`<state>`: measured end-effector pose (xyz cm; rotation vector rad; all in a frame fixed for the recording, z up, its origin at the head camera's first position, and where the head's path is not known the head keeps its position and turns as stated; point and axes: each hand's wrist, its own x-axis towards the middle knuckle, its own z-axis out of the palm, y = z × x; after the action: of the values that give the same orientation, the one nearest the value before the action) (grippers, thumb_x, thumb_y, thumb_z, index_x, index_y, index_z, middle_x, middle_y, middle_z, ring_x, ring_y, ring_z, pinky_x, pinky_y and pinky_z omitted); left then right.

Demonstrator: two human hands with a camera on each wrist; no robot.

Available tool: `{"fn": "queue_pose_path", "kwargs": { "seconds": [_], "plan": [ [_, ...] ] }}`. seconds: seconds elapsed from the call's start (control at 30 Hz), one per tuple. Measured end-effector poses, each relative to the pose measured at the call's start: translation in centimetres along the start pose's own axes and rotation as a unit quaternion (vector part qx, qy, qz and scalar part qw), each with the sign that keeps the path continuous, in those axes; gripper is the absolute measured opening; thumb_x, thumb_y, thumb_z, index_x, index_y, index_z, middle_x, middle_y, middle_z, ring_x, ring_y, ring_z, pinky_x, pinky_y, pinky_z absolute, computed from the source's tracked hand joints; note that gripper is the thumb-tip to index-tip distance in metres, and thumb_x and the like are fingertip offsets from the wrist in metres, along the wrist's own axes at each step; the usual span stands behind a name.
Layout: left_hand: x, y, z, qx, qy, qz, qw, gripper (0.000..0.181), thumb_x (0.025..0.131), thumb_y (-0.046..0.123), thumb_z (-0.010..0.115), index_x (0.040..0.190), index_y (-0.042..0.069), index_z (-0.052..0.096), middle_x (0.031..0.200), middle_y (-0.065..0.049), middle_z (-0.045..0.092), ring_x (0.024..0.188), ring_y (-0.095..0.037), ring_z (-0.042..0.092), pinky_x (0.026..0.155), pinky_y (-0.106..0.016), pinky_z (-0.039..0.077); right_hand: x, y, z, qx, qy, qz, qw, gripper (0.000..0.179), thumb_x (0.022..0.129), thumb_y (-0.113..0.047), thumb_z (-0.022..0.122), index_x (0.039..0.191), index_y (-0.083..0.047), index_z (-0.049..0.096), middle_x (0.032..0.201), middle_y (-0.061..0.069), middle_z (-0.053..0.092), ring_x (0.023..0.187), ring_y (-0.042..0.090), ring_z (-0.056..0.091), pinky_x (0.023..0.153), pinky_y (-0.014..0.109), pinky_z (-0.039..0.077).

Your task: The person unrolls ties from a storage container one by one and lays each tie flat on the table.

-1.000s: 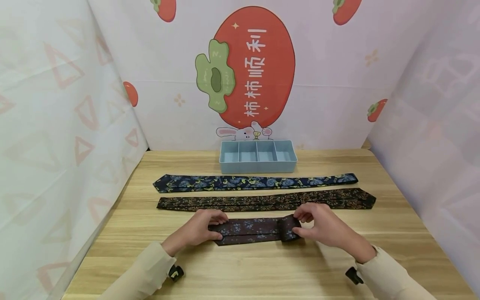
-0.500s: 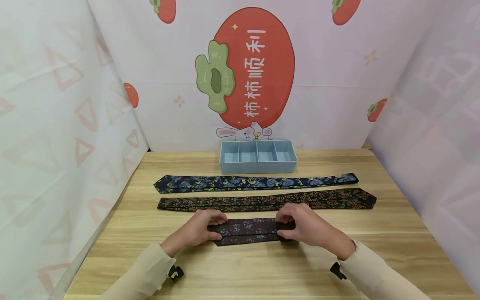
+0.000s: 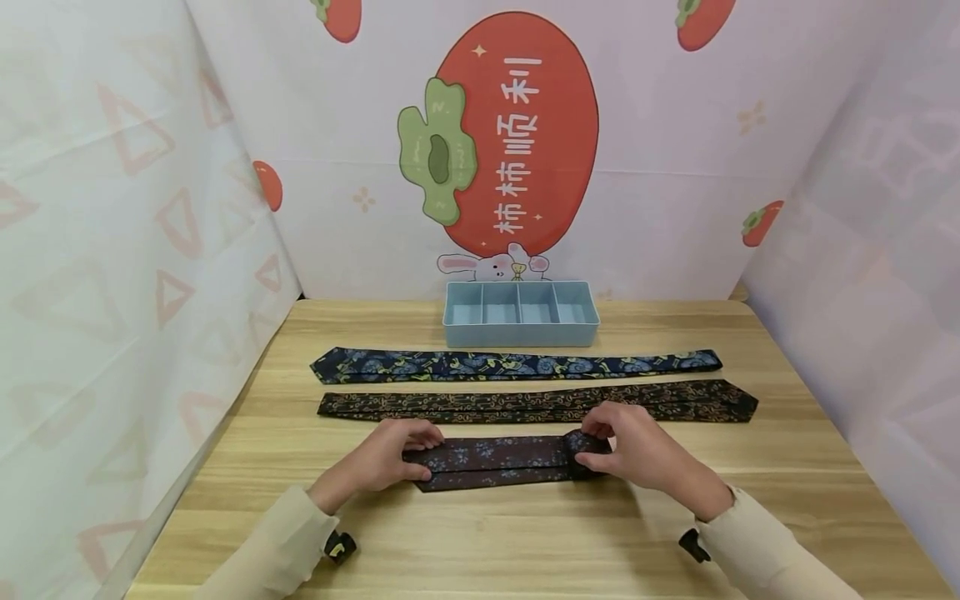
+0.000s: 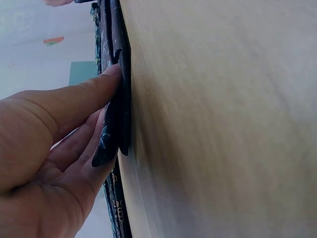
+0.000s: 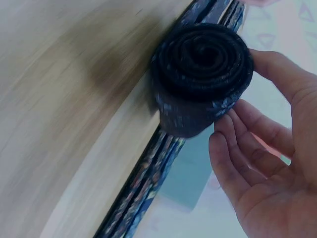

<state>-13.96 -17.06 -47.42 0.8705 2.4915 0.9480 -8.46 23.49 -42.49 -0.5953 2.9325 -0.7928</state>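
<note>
A dark brown necktie with blue flowers point(image 3: 491, 455) lies across the front of the table, its right part wound into a roll point(image 5: 198, 64). My left hand point(image 3: 381, 457) holds its flat left end, the thumb on the near edge and the fingers at the far edge. In the left wrist view the thumb presses on the tie's folded layers point(image 4: 113, 114). My right hand point(image 3: 643, 448) grips the roll from the right between thumb and fingers. The spiral of wound layers shows clearly in the right wrist view.
Behind the hands lies a black necktie with a tan pattern point(image 3: 480, 406). Past it stretches a navy necktie with blue and yellow figures point(image 3: 517, 367). A light blue box with several compartments point(image 3: 521, 335) stands at the back, before a printed cloth point(image 3: 337, 242).
My right hand moved left over the roll, then back right, and now grips its right side. The left hand stays on the flat end. The view has shifted slightly.
</note>
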Motion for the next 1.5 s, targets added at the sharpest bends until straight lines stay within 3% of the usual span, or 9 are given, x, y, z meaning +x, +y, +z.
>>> {"fn": "queue_pose_path", "kwargs": {
  "seconds": [0.33, 0.53, 0.73, 0.83, 1.0, 1.23, 1.5],
  "plan": [
    [-0.3, 0.0, -0.4, -0.004, 0.000, 0.004, 1.0000, 0.046, 0.083, 0.011, 0.090, 0.126, 0.010, 0.071, 0.124, -0.004, 0.075, 0.113, -0.023, 0.073, 0.100, -0.037, 0.061, -0.7, 1.6, -0.4, 0.023, -0.006, 0.019, 0.9995, 0.025, 0.088, -0.032, 0.087, 0.104, -0.017, 0.076, 0.096, -0.009, 0.070, 0.087, 0.007, 0.067, 0.077, 0.033, 0.062],
    [-0.4, 0.0, -0.3, 0.000, -0.002, 0.003, 1.0000, 0.046, 0.084, 0.012, 0.090, 0.126, 0.010, 0.071, 0.123, -0.003, 0.074, 0.112, -0.022, 0.073, 0.099, -0.035, 0.061, -0.4, 0.0, -0.8, 0.030, -0.006, -0.010, 0.9995, 0.025, 0.087, -0.029, 0.088, 0.106, -0.016, 0.076, 0.098, -0.008, 0.071, 0.089, 0.008, 0.067, 0.079, 0.035, 0.062],
    [-0.5, -0.2, -0.3, -0.003, -0.002, 0.004, 1.0000, 0.045, 0.084, 0.011, 0.089, 0.126, 0.010, 0.071, 0.123, -0.004, 0.074, 0.112, -0.022, 0.073, 0.099, -0.036, 0.062, -0.1, -1.0, -0.2, 0.053, -0.042, -0.055, 0.9961, 0.024, 0.089, -0.022, 0.086, 0.108, -0.012, 0.076, 0.102, -0.001, 0.073, 0.090, 0.011, 0.070, 0.079, 0.030, 0.063],
    [-0.6, -0.3, -0.4, -0.005, -0.003, 0.000, 1.0000, 0.045, 0.084, 0.011, 0.089, 0.126, 0.010, 0.071, 0.123, -0.003, 0.074, 0.113, -0.023, 0.073, 0.099, -0.037, 0.061, -0.1, -1.0, 0.1, 0.048, -0.045, -0.060, 0.9960, 0.023, 0.089, -0.021, 0.087, 0.108, -0.013, 0.076, 0.102, -0.003, 0.072, 0.089, 0.010, 0.069, 0.078, 0.030, 0.062],
    [-0.9, -0.8, -0.7, -0.007, -0.003, -0.001, 1.0000, 0.046, 0.084, 0.012, 0.089, 0.126, 0.010, 0.071, 0.124, -0.004, 0.074, 0.114, -0.025, 0.073, 0.100, -0.039, 0.061, -0.2, -0.5, 0.0, 0.023, -0.014, -0.041, 0.9988, 0.025, 0.086, -0.024, 0.089, 0.105, -0.015, 0.076, 0.097, -0.009, 0.069, 0.086, 0.003, 0.065, 0.075, 0.027, 0.060],
    [-1.6, -1.4, -1.4, 0.001, 0.006, 0.000, 1.0000, 0.047, 0.084, 0.012, 0.089, 0.127, 0.009, 0.071, 0.124, -0.005, 0.075, 0.115, -0.026, 0.073, 0.101, -0.041, 0.060, -0.7, 0.5, -0.4, -0.017, 0.020, 0.001, 0.9997, 0.027, 0.083, -0.029, 0.091, 0.101, -0.018, 0.075, 0.093, -0.010, 0.067, 0.085, 0.005, 0.063, 0.075, 0.031, 0.060],
    [-2.3, -2.0, -2.0, 0.011, 0.006, 0.000, 0.9999, 0.046, 0.084, 0.012, 0.089, 0.126, 0.010, 0.071, 0.123, -0.004, 0.074, 0.112, -0.024, 0.073, 0.098, -0.040, 0.061, -1.5, 2.4, -0.6, -0.001, 0.021, 0.026, 0.9994, 0.023, 0.085, -0.027, 0.090, 0.099, -0.016, 0.075, 0.093, -0.009, 0.069, 0.084, 0.006, 0.065, 0.074, 0.030, 0.060]
  ]
}}
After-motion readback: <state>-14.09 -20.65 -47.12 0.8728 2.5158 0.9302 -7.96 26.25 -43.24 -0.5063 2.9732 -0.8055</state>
